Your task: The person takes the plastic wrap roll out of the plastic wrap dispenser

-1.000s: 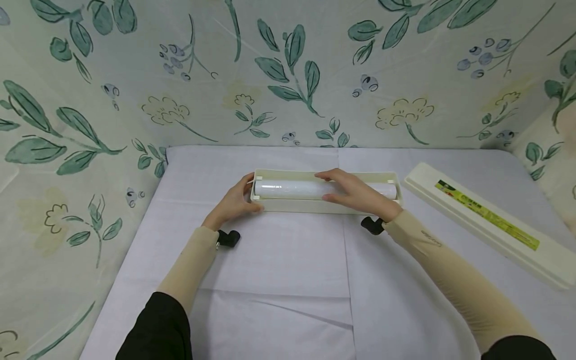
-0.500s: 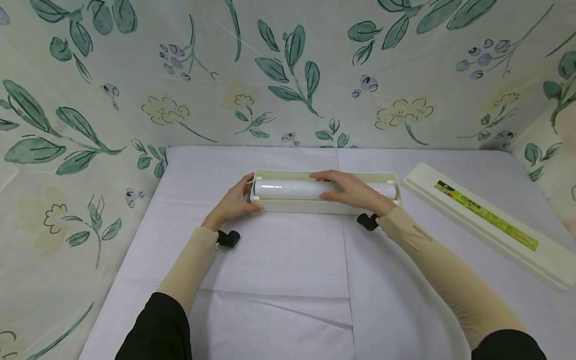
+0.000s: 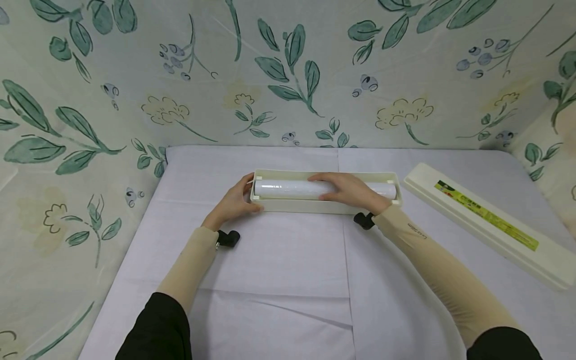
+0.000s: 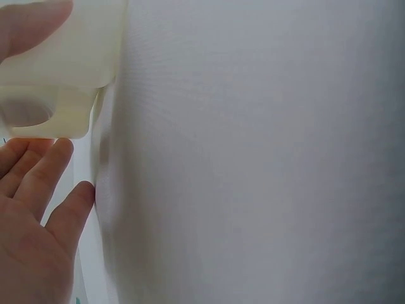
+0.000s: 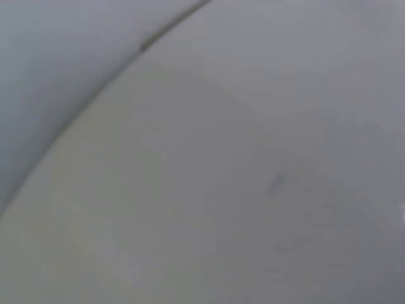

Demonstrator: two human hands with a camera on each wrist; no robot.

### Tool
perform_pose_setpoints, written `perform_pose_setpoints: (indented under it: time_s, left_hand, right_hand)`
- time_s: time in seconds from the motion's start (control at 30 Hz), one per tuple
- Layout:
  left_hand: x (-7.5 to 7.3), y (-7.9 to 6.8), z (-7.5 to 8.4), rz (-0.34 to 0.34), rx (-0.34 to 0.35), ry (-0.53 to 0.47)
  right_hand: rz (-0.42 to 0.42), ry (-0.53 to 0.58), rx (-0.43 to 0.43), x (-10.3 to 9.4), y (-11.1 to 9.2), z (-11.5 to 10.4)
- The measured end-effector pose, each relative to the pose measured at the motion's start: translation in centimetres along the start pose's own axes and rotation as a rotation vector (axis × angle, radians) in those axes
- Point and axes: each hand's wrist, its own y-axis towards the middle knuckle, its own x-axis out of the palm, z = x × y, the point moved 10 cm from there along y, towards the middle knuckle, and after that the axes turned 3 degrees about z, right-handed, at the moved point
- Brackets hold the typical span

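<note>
A long cream plastic-wrap dispenser box [image 3: 297, 206] lies lengthwise on the table, its top off. Inside sits a shiny whitish roll of plastic wrap [image 3: 285, 189]. My left hand [image 3: 231, 202] grips the box's left end, thumb on the near side and fingers at the end and far side. In the left wrist view that thumb [image 4: 38, 28] presses the box wall, with fingertips [image 4: 62, 151] close to its edge. My right hand [image 3: 353, 192] holds the roll right of its middle, thumb on the near side, fingers over the top. The right wrist view is filled by a blurred pale surface.
A long cream lid [image 3: 477, 235] with a yellow-green label [image 3: 488, 215] lies slanted on the right, its far end close to the box. White cloth [image 3: 279, 265] covers the table. Behind it hangs a leaf-patterned curtain [image 3: 333, 65].
My right hand has shifted slightly left along the roll, its fingers settling lower over it. The left hand, box and lid stay where they were.
</note>
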Motion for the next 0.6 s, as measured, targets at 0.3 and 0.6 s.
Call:
perform_pose_setpoints:
  time_s: [0.3,0.6]
  left_hand:
    - [0.19,0.07,-0.24,-0.005,-0.002,-0.003]
    - [-0.02,-0.02,0.13,-0.008,-0.009,-0.002]
  right_hand:
    - [0.009,0.051,0.023,0.07,-0.12,0.12]
    - [-0.001,0.027,0.034,-0.52,0.02,-0.33]
